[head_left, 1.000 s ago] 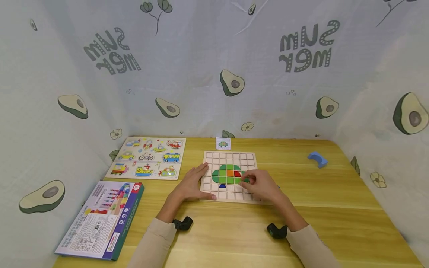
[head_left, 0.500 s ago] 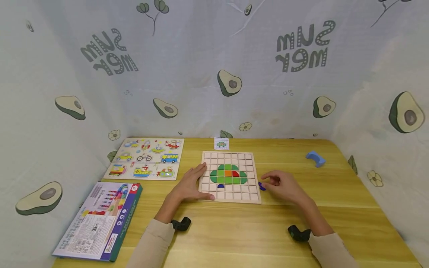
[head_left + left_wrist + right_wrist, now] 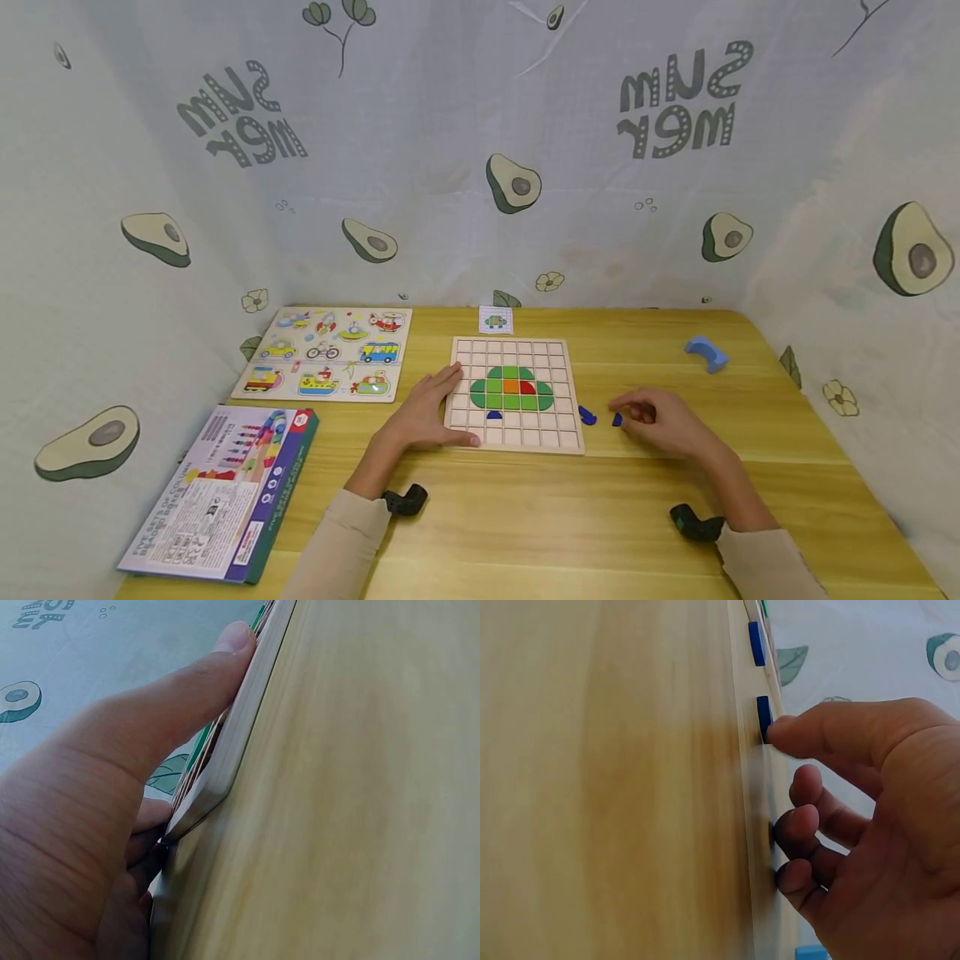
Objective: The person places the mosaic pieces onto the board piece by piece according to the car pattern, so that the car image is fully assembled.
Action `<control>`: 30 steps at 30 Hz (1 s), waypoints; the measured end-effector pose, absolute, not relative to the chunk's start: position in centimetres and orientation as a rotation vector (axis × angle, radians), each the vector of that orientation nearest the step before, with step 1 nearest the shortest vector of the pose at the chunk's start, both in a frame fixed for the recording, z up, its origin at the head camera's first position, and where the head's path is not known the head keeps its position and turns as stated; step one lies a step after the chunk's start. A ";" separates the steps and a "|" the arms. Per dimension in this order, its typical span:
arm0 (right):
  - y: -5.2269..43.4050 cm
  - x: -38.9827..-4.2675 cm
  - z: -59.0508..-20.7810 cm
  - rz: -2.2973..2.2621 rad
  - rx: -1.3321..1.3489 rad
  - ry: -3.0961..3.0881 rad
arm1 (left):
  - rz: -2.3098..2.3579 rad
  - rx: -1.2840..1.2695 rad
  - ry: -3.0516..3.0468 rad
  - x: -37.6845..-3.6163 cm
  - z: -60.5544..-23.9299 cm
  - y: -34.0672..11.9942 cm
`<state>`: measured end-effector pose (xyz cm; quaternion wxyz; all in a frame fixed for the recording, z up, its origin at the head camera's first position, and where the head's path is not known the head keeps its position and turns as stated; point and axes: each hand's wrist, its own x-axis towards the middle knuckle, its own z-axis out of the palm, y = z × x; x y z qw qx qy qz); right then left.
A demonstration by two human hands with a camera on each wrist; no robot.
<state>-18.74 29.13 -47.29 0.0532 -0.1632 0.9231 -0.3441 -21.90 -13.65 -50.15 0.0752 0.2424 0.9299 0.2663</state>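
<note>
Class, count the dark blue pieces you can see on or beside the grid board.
3: one on the grid board below the green shape, one loose beside the board, one at the right hand's fingertips. Others may be hidden.

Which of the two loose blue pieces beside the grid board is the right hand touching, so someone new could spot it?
Start at the wooden grid board mid-table with the green shape on it. Just off its right edge lie two small dark blue pieces on the bare table. The one meant is the blue piece farther from the board, at the fingertips of the right hand; the other blue piece lies alone nearer the board.
</note>
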 end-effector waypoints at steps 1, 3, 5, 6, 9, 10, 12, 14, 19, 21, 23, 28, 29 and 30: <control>29.2 -18.7 -47.3 -1.041 -0.498 2.800 | 0.797 0.726 2.790 -21.9 -50.2 -13.7; 29.3 -18.7 -47.3 -1.035 -0.495 2.796 | 0.793 0.724 2.793 -22.0 -50.2 -13.7; 29.3 -18.7 -47.2 -1.027 -0.491 2.796 | 0.789 0.720 2.795 -22.0 -50.3 -13.7; 29.3 -18.6 -47.1 -1.025 -0.490 2.797 | 0.781 0.718 2.794 -22.0 -50.3 -13.7; 29.2 -18.5 -47.0 -1.013 -0.488 2.806 | 0.778 0.715 2.791 -22.1 -50.4 -13.6; 29.2 -18.5 -47.0 -1.007 -0.489 2.809 | 0.779 0.713 2.790 -22.1 -50.4 -13.6; 29.2 -18.5 -47.0 -0.998 -0.493 2.815 | 0.787 0.711 2.790 -22.0 -50.4 -13.6; 29.1 -18.5 -47.0 -0.993 -0.497 2.821 | 0.799 0.708 2.790 -22.0 -50.4 -13.6; 28.8 -18.4 -47.1 -1.006 -0.477 2.822 | 0.788 0.695 2.789 -21.8 -50.5 -13.7; 28.7 -18.4 -47.1 -1.010 -0.456 2.823 | 0.771 0.693 2.790 -21.8 -50.6 -13.7; 28.6 -18.5 -47.1 -1.013 -0.437 2.826 | 0.769 0.699 2.792 -21.9 -50.7 -13.7; 28.2 -18.8 -47.0 -1.009 -0.412 2.844 | 0.783 0.712 2.795 -22.1 -50.6 -13.7; 28.1 -18.8 -46.9 -1.007 -0.412 2.850 | 0.779 0.711 2.794 -22.1 -50.6 -13.7; 27.9 -18.9 -46.8 -1.002 -0.408 2.858 | 0.777 0.711 2.792 -22.1 -50.5 -13.7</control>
